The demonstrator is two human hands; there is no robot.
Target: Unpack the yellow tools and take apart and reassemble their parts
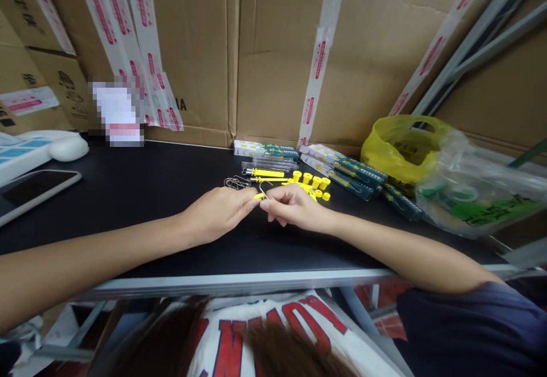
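Note:
Near the middle of the black table, both hands meet. My left hand [216,213] is closed, and the end of a small yellow plastic part [258,196] sticks out between its thumb and fingers. A thin bent metal hook [262,188] is pinched by my right hand [297,205], its lower end at the yellow part. Whether the two are joined I cannot tell. Just behind my left hand lies a small heap of metal hooks [237,182]. Beyond my right hand are several yellow plastic caps [307,178] and slim yellow rods with metal ends [267,173].
Clear plastic tubes [267,164] and printed slim boxes [342,167] lie along the back. To the right are a yellow bag [380,152] and a clear bag [478,200]. A phone [34,193] and white mouse [68,147] sit at left. Cardboard [273,69] walls the rear.

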